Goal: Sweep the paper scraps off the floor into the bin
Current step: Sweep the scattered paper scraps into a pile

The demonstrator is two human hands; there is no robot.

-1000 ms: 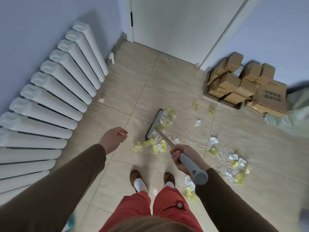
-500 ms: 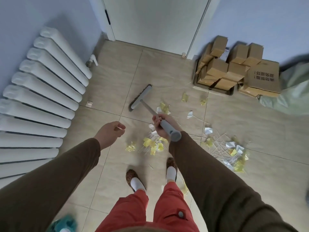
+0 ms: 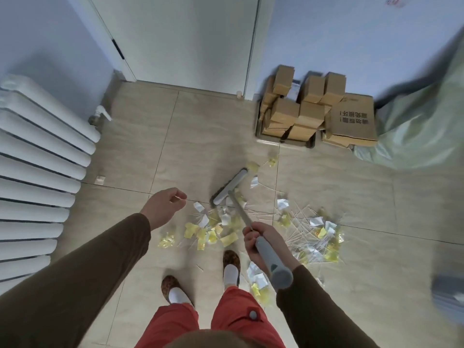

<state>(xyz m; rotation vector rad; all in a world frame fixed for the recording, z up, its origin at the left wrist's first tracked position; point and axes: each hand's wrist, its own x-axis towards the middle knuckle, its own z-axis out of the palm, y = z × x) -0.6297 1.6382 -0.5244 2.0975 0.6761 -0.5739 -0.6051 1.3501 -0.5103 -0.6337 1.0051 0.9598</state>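
Grey broom [image 3: 251, 223] is back from its leftward lift; head now rests just beyond the right hand [image 3: 261, 243], whose fingers wrap the handle. Paper scraps [image 3: 213, 229] sit left of those fingers, gathering. Left hand [image 3: 163, 205] loosely curled, holding nothing visible. No bin identifiable.

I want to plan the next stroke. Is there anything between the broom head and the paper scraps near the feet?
Nothing visible is in the way. The broom head, held by the right hand, already touches the nearest paper scraps; only bare floor and thin sticks lie around them. No bin is clearly visible.
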